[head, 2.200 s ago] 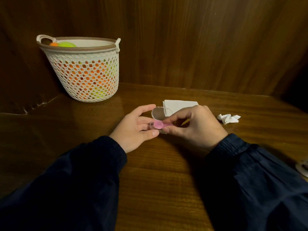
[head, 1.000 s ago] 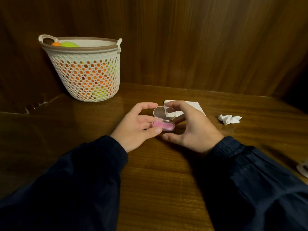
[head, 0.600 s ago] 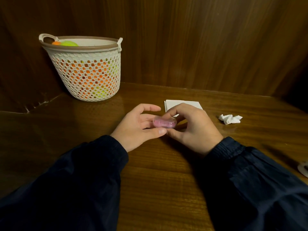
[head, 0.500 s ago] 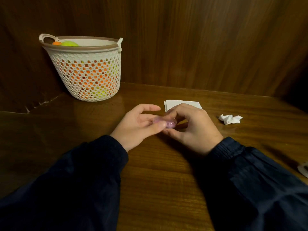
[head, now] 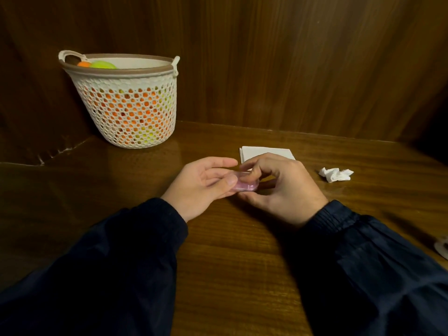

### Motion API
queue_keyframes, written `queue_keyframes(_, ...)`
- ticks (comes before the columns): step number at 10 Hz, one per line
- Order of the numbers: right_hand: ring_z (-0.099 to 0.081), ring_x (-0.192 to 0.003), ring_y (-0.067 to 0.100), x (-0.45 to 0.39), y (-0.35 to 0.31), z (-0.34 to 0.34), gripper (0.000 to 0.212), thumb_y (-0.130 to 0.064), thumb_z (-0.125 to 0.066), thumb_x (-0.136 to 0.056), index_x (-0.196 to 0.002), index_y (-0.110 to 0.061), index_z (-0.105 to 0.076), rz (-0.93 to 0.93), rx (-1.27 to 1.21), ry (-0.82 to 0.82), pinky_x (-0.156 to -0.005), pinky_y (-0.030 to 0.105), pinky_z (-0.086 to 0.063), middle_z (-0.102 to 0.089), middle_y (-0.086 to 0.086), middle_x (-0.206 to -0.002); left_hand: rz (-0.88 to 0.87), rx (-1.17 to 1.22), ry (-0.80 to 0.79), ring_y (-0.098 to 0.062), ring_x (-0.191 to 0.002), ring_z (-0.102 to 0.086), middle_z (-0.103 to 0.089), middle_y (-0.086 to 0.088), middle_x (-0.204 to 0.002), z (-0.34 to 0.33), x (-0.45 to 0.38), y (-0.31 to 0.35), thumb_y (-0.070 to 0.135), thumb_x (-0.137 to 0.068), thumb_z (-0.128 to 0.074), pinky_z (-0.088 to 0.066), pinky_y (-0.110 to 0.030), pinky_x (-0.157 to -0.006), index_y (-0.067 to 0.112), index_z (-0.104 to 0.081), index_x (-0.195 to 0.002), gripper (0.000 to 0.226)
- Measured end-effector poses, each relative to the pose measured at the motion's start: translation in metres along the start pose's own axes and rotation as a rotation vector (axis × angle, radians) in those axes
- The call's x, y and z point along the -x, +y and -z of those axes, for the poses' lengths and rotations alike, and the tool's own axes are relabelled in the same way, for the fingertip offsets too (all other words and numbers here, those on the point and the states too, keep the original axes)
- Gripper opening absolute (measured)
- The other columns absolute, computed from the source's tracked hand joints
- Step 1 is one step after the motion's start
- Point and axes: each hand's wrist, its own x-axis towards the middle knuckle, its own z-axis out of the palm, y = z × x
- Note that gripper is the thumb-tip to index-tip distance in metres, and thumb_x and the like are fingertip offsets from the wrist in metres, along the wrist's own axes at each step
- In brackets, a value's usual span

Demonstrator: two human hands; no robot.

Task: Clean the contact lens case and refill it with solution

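The small pink contact lens case [head: 246, 185], its clear lid folded down over it, sits between my two hands just above the wooden table [head: 230, 251]. My left hand [head: 201, 185] pinches its left end between thumb and fingers. My right hand [head: 278, 185] curls over its right end, fingertips pressing on the lid and thumb under it. No solution bottle is in view.
A white mesh basket [head: 126, 103] holding orange and green balls stands at the back left. A folded white tissue [head: 266, 152] lies just behind my right hand, a crumpled tissue [head: 335, 174] to the right. A pale object [head: 442, 249] shows at the right edge.
The case's clear lid stood upright a second ago; my right hand has folded it down onto the pink base, and both hands now hold the closed case.
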Motion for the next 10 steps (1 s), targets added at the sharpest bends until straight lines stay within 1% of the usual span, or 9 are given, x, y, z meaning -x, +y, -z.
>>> queue_keyframes(1,-0.067,-0.095,-0.003,0.001,0.002,0.008,0.027,-0.035,-0.092,-0.076,-0.095,-0.034,-0.073,-0.107,-0.007,-0.109,-0.08,0.013,-0.056,-0.073,-0.019,-0.099,-0.023,-0.132,-0.017,-0.015,-0.111,-0.075,-0.079,0.001,-0.117,0.0,0.001,-0.003,0.022,-0.091,-0.08,-0.061,-0.033,-0.093,0.021,-0.063,-0.134,0.046)
queue_keyframes(2,-0.069,-0.09,-0.002,0.002,0.009,0.02,0.033,-0.038,-0.095,-0.071,-0.095,-0.038,-0.072,-0.235,0.009,-0.22,-0.079,0.019,-0.06,-0.074,-0.019,-0.093,-0.054,-0.326,-0.041,-0.004,-0.105,-0.074,-0.078,0.011,-0.114,-0.002,0.003,-0.005,0.034,-0.085,-0.085,-0.061,-0.031,-0.095,0.028,-0.065,-0.13,0.05)
queue_keyframes(4,-0.063,-0.082,-0.01,0.0,0.019,0.024,0.033,-0.047,-0.097,-0.066,-0.088,-0.043,-0.073,-0.365,0.091,-0.437,-0.06,0.01,-0.046,-0.07,-0.033,-0.088,-0.129,-0.579,-0.078,0.006,-0.104,-0.069,-0.075,0.018,-0.112,-0.008,0.004,-0.007,0.021,-0.089,-0.081,-0.058,-0.021,-0.091,0.035,-0.066,-0.126,0.042)
queue_keyframes(5,-0.067,-0.087,-0.001,0.0,0.017,0.024,0.026,-0.048,-0.095,-0.068,-0.086,-0.049,-0.075,-0.383,0.083,-0.464,-0.073,0.019,-0.049,-0.074,-0.026,-0.093,-0.131,-0.604,-0.088,0.007,-0.104,-0.068,-0.075,0.019,-0.112,-0.008,0.004,-0.007,0.021,-0.088,-0.082,-0.057,-0.019,-0.09,0.036,-0.066,-0.125,0.043)
queue_keyframes(6,-0.065,-0.089,-0.002,0.005,0.012,0.025,0.027,-0.054,-0.092,-0.069,-0.089,-0.047,-0.075,-0.344,0.097,-0.428,-0.073,0.018,-0.05,-0.073,-0.025,-0.095,-0.144,-0.603,-0.077,0.008,-0.104,-0.067,-0.072,0.021,-0.112,-0.01,0.007,-0.006,0.023,-0.089,-0.082,-0.057,-0.018,-0.089,0.037,-0.065,-0.125,0.043)
queue_keyframes(7,-0.062,-0.09,-0.004,0.016,0.002,0.029,0.028,-0.06,-0.085,-0.074,-0.088,-0.039,-0.072,-0.279,0.034,-0.235,-0.073,0.02,-0.048,-0.069,-0.023,-0.096,-0.18,-0.624,0.007,0.007,-0.1,-0.065,-0.069,0.022,-0.109,-0.016,0.015,-0.002,0.031,-0.092,-0.077,-0.054,-0.017,-0.082,0.039,-0.065,-0.117,0.029)
queue_keyframes(8,-0.063,-0.086,-0.002,0.039,-0.015,0.031,0.019,-0.051,-0.077,-0.087,-0.085,-0.035,-0.069,-0.272,0.008,0.056,-0.066,0.015,-0.05,-0.069,-0.024,-0.087,-0.244,-0.699,0.155,-0.001,-0.086,-0.061,-0.065,0.02,-0.092,-0.026,0.033,0.003,0.041,-0.097,-0.066,-0.045,-0.017,-0.069,0.036,-0.065,-0.097,0.005)
queue_keyframes(9,-0.063,-0.075,0.006,0.073,-0.039,0.034,0.025,-0.054,-0.071,-0.091,-0.081,-0.032,-0.067,-0.269,-0.101,0.231,-0.061,0.015,-0.052,-0.07,-0.015,-0.083,-0.336,-0.686,0.226,-0.006,-0.074,-0.058,-0.06,0.014,-0.078,-0.03,0.058,0.009,0.042,-0.1,-0.057,-0.047,-0.025,-0.064,0.028,-0.063,-0.084,0.021)
queue_keyframes(10,-0.063,-0.07,0.01,0.124,-0.065,0.027,0.028,-0.054,-0.071,-0.091,-0.08,-0.029,-0.068,-0.231,-0.194,0.315,-0.062,0.017,-0.051,-0.07,-0.007,-0.077,-0.45,-0.668,0.24,-0.012,-0.069,-0.056,-0.055,0.008,-0.071,-0.038,0.1,0.012,0.035,-0.102,-0.053,-0.048,-0.037,-0.062,0.02,-0.059,-0.072,0.033)
